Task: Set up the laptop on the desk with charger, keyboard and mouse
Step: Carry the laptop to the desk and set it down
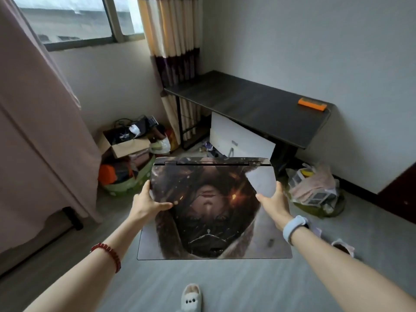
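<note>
Both hands, left (pixel 147 202) and right (pixel 273 204), gripped the closed laptop (pixel 213 210) by its side edges (no support beneath); it could slip before reaching the counter (pixel 252 104).

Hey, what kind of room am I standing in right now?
Probably a small bedroom or study at home: a dark desk against the wall, curtains beside a window, and boxes of clutter on the floor.

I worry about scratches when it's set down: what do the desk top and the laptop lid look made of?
Desk top: dark wood-look board, matte, faint grain streaks; probably laminate. Laptop, held in the left hand and right hand: lid under a printed picture skin, slightly glossy; shell material hidden.
</note>
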`<state>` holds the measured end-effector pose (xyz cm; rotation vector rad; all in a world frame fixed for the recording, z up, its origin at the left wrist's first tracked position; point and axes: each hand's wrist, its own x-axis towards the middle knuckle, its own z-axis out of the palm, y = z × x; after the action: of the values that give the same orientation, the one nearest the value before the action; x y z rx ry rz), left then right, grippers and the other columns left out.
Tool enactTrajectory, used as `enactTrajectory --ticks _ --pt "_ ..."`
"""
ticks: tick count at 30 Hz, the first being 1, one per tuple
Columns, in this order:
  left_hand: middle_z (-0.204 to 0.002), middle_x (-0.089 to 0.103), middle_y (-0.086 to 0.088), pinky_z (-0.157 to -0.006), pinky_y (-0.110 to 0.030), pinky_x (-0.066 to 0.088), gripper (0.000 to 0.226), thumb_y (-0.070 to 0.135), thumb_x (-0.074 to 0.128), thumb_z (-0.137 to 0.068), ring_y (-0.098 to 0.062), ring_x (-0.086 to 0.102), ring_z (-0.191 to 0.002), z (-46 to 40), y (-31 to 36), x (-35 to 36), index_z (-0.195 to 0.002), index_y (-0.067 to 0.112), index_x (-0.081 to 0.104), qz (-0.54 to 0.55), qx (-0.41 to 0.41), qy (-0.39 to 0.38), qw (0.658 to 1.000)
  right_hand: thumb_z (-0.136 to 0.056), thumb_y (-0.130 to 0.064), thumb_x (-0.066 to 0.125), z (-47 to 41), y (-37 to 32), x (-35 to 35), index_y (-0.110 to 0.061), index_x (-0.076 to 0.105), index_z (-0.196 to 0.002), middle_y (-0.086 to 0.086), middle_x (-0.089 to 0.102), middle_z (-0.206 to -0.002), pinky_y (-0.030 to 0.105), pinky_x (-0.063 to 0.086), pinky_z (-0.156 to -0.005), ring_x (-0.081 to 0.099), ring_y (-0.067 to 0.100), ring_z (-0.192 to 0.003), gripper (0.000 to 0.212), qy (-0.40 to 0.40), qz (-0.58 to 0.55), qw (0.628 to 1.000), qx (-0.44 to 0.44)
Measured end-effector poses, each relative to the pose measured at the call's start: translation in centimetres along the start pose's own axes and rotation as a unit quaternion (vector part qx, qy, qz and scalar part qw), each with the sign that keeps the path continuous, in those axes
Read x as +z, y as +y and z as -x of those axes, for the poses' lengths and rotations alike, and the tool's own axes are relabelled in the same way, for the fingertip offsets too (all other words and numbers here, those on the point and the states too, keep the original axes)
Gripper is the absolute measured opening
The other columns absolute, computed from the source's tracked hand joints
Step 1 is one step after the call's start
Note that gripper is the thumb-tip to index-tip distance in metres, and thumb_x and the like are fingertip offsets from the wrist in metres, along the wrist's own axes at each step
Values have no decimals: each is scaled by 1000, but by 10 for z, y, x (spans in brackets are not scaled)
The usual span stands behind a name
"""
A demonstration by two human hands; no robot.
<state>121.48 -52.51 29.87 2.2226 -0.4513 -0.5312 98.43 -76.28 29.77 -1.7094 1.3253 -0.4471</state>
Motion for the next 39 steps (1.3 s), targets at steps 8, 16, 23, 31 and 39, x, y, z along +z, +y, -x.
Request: enactTrajectory --ticks 8,16,23,31,39 --pt "-145 34 -20 -107 -40 33 111 31 84 -62 -34 34 -131 -240 87 -11 -147 15 14 -26 17 -33 999 -83 -25 65 -187 -103 61 -17 16 -146 16 34 -146 42 36 -103 37 35 -131 80 33 -29 999 19" --pt "-142 42 -14 -104 -39 35 102 32 84 -63 -31 38 -129 -449 205 69 -144 15 24 -15 68 -52 996 -80 -22 65 -398 -153 52 -14 28 -140 18 44 -137 47 41 -101 47 37 -120 71 88 -33 994 48" --pt "-141 45 -10 -103 -40 38 96 29 83 -65 -29 44 -126 -605 287 124 -142 14 29 15 50 -74 996 -82 -22 63 -582 -209 50 -14 29 -140 19 46 -135 49 42 -99 47 38 -120 68 82 -13 993 79" --pt "-135 49 -11 -101 -42 39 85 26 81 -68 -30 47 -120 -775 350 122 -138 13 35 5 43 -71 997 -85 -17 58 -729 -281 100 -15 31 -139 14 47 -136 44 44 -98 48 35 -120 61 69 -50 992 98" --pt "-133 47 -15 -102 -47 39 83 29 79 -69 -32 45 -120 -951 389 139 -137 15 34 -14 35 -152 988 -88 -11 50 -849 -332 160 -15 37 -135 14 50 -132 44 43 -96 50 35 -117 48 124 -74 977 158"
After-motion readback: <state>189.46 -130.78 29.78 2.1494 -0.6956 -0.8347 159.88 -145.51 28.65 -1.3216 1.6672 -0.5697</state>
